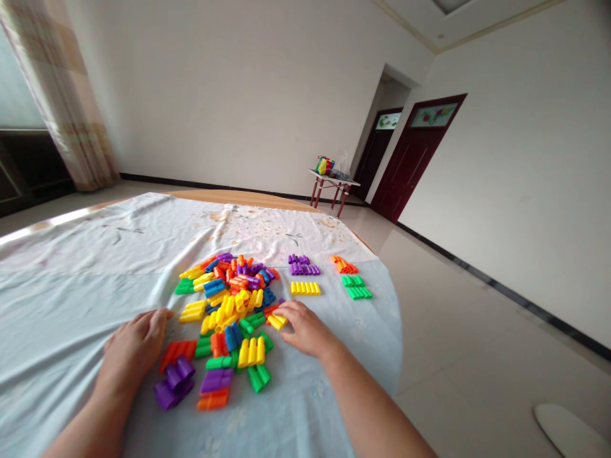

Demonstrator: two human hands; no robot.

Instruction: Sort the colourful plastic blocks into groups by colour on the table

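Note:
A heap of coloured plastic tube blocks (229,299) lies on a round table under a pale cloth (81,280). My right hand (305,327) is at the heap's right edge, its fingers pinched on a yellow block (277,322). My left hand (136,346) rests on the cloth left of the heap, fingers curled down, next to an orange block (177,352) and a purple block (172,383). Sorted groups lie to the right: purple blocks (303,266), yellow blocks (305,288), orange blocks (342,264), green blocks (356,287).
The table's right edge (394,318) drops to a tiled floor. A small red-legged table (331,184) with bright items stands by the far wall. Dark red doors (415,159) are at the right. A curtain (62,95) hangs at the left.

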